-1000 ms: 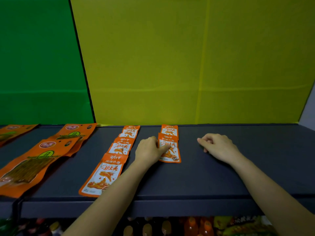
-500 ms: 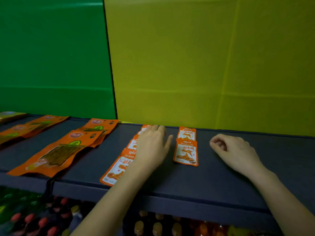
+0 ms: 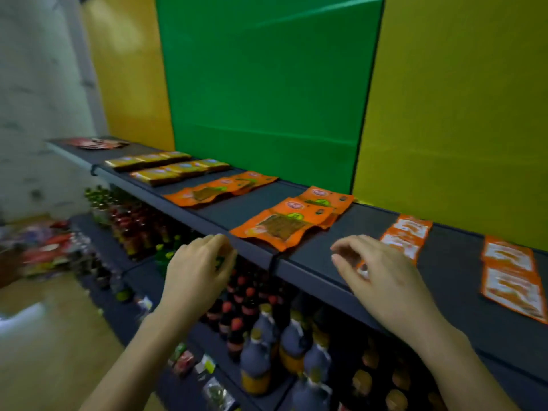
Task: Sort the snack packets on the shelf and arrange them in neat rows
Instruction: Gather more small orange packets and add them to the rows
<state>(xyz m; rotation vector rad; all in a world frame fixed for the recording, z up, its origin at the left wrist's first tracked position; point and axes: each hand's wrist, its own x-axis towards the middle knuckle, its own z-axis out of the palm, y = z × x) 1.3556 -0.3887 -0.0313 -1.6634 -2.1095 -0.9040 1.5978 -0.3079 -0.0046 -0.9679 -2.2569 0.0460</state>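
Yellow packets sit in rows on the shelf. The left hand hovers off its front edge, fingers loosely curled, empty. The large orange packets reach that edge. The right hand, relaxed and empty, hangs over the small orange packets. A careless sweep could likely knock either stack off the shelf.

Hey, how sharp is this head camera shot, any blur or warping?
Head view: motion blur smears the floor clutter and softens the left hand and right hand; dim light leaves print on the packets unreadable; the wide lens bends the green panel edges.
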